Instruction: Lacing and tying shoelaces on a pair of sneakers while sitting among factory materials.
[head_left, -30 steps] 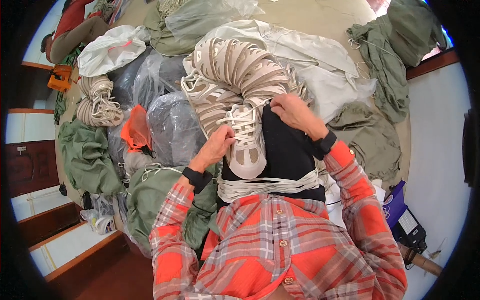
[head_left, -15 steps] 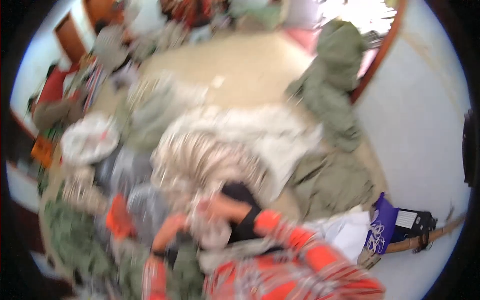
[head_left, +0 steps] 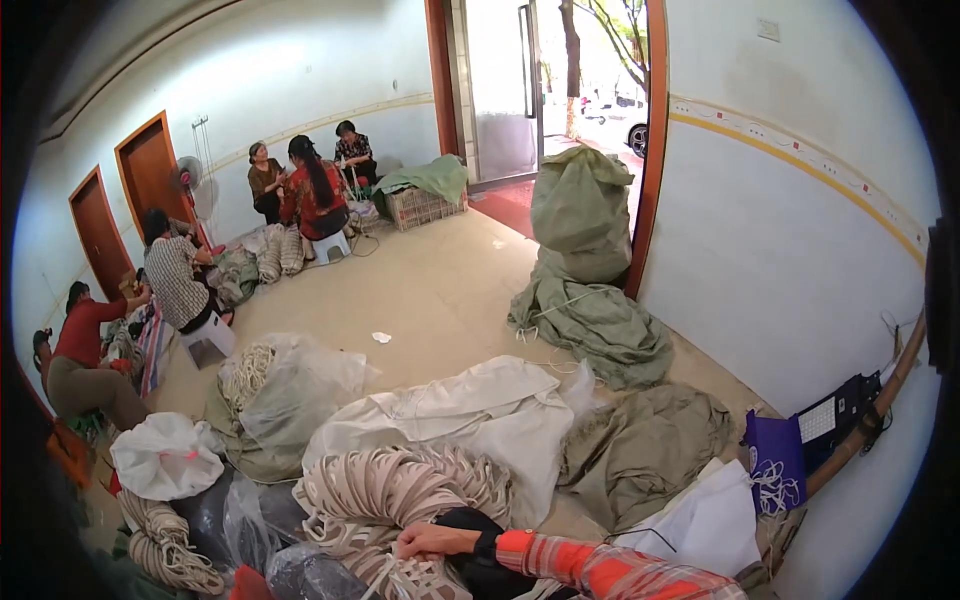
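Across the lower half of the frame, in my head view, soft goods crowd the floor. A white sack (head_left: 480,405) spreads over the centre, with a grey-green cloth heap (head_left: 650,450) on its right and a clear plastic bag (head_left: 310,385) on its left. I also have a white bag (head_left: 165,460) and tied beige bundles (head_left: 165,540) at lower left, and a purple bag (head_left: 773,450) at lower right. Seated co-workers (head_left: 315,195) keep to the upper left, well apart from my side. Closest in, a curved stack of beige shoe uppers (head_left: 395,485) rises just beyond the hand, and black fabric (head_left: 495,578) lies around the wrist.

The laced beige shoe upper (head_left: 420,580) sits at bottom centre, cut by the lower edge, directly below the fingers of the right hand (head_left: 438,541). Those fingers are bent down at its pale laces; I cannot tell whether they grasp one. The left hand is outside my frame, so I cannot tell how its fingers stand.
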Available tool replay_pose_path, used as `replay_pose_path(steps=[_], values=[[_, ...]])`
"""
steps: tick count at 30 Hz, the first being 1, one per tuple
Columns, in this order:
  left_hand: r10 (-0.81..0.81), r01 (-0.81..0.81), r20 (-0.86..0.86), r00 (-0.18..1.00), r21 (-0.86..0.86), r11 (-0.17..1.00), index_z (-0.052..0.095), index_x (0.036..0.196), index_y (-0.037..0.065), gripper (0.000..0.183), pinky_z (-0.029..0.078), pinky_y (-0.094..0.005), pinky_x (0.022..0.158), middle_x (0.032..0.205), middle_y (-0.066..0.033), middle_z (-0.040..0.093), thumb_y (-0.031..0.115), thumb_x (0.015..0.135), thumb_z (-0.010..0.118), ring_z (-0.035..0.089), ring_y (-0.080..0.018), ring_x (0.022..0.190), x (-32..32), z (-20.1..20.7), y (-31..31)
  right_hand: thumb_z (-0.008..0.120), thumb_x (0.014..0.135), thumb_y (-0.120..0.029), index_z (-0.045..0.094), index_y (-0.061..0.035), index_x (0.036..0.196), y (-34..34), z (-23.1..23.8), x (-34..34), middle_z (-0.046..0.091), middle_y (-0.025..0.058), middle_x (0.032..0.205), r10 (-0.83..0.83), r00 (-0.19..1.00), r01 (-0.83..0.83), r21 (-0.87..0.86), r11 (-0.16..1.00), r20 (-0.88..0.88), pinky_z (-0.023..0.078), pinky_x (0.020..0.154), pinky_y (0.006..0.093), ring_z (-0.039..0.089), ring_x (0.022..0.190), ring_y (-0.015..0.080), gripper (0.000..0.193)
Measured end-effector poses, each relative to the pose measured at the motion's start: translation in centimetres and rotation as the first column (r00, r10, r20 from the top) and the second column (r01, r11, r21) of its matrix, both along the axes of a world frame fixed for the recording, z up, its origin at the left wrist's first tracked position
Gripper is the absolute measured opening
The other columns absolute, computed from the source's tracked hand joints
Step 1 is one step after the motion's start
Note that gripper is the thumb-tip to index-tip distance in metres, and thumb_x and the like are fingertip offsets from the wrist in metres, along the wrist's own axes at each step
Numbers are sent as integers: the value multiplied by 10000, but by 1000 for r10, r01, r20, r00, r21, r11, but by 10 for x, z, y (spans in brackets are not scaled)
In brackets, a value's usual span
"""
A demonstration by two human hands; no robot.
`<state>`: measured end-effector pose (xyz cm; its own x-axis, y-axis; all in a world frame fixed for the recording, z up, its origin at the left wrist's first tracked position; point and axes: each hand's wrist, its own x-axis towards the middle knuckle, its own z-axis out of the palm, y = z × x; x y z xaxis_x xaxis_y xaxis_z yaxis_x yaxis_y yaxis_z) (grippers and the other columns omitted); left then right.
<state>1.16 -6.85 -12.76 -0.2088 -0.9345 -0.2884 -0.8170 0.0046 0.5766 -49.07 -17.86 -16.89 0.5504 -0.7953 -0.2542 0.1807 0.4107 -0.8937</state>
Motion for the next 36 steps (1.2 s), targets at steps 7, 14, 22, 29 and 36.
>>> replay_pose_path(steps=[7,14,22,29,36], values=[[254,-291,193,948,197,936,605,1050,42,325,439,-373,793,991,-144,622,286,845,538,568,-282,919,91,-14,56,631,797,-221,558,-50,676,1,-9,-6,475,-18,533,-13,1000,13,26,1000,19,261,343,200,367,374,40,223],[217,-176,-203,955,202,963,607,1025,44,276,440,-348,741,945,-121,612,240,848,530,564,-247,858,71,0,34,631,805,-216,559,-57,700,2,-7,-4,497,-18,545,12,998,-15,36,999,65,268,339,188,380,375,43,204],[71,8,-609,790,126,992,609,997,45,222,441,-319,682,893,-95,599,187,851,521,559,-206,788,-1,45,-60,637,797,-214,587,-43,758,1,24,-7,522,11,572,139,989,-136,-60,989,57,314,353,194,411,389,54,182],[-20,131,-858,514,55,990,611,973,47,181,442,-293,631,848,-72,589,142,854,512,555,-171,727,-100,93,-137,651,793,-318,635,-24,720,51,94,41,524,10,539,424,887,-461,-372,806,-182,344,428,259,457,462,126,304],[131,47,-975,179,142,989,613,948,49,150,443,-268,580,802,-49,578,96,857,504,551,-135,665,-179,96,-157,515,886,-242,569,20,866,140,69,165,579,120,721,716,690,-246,-965,96,-104,396,553,348,512,623,221,269]])
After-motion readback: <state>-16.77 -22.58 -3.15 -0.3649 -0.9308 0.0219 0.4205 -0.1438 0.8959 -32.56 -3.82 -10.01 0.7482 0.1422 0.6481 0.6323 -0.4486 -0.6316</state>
